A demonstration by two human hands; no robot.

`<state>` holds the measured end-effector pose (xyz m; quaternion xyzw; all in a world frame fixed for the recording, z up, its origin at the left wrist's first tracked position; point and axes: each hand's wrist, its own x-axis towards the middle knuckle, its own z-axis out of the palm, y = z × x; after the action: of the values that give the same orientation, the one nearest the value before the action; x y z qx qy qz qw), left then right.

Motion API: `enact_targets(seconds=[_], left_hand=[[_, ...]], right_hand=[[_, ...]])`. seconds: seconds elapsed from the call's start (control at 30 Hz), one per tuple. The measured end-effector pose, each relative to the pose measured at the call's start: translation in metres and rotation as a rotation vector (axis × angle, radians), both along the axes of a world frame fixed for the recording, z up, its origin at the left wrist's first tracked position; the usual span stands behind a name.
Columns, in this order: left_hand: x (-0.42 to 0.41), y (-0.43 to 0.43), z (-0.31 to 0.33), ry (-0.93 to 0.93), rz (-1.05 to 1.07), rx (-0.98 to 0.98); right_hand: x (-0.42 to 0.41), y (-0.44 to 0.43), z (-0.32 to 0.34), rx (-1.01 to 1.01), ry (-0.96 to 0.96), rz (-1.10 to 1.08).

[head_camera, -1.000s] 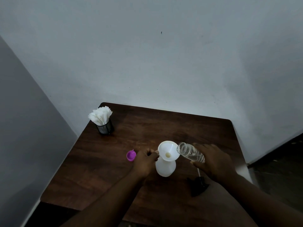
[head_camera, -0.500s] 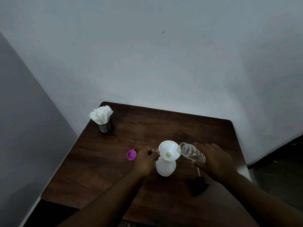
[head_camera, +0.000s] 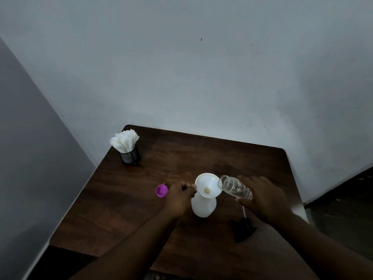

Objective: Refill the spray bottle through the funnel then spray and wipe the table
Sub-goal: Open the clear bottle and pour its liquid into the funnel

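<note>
1. Almost nothing has moved in the last second: the clear bottle [head_camera: 235, 187] hangs tipped at the same place beside the funnel [head_camera: 207, 184], and both hands keep their grips.
2. The white spray bottle [head_camera: 203, 207] stands upright on the table [head_camera: 222, 154], neck up, with the white funnel seated in it, wide mouth facing up.
3. It stands between the two hands, touching the left hand [head_camera: 178, 199] on that hand's right side and a little apart from the right hand [head_camera: 264, 197].
4. The left hand's fingers are curled, thumb and fingertips pinching the funnel's left rim.
5. The right hand wraps around the base half of the clear bottle. The bottle lies nearly level, its long axis running from that hand leftward and slightly away, its open mouth at the funnel's right rim. Clear liquid shows inside; whether any is pouring cannot be told.
6. A black spray head [head_camera: 243, 229] lies on the table just below the right hand, towards the person.
7. A purple cap [head_camera: 161, 190] lies just left of the left hand.
8. Well beyond the left hand, at the table's far left corner, a black mesh cup [head_camera: 130, 155] holds white paper napkins [head_camera: 124, 140].
</note>
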<state>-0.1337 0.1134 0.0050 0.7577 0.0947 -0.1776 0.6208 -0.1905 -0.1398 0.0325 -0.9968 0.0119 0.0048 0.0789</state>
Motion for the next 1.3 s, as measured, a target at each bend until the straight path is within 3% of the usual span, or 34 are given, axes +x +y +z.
enact_targets(seconds=[1.3], left_hand=[[-0.0004, 0.0008, -0.0018, -0.010, -0.008, 0.001]], right_hand=[[0.0012, -0.0030, -0.0009, -0.037, 0.023, 0.018]])
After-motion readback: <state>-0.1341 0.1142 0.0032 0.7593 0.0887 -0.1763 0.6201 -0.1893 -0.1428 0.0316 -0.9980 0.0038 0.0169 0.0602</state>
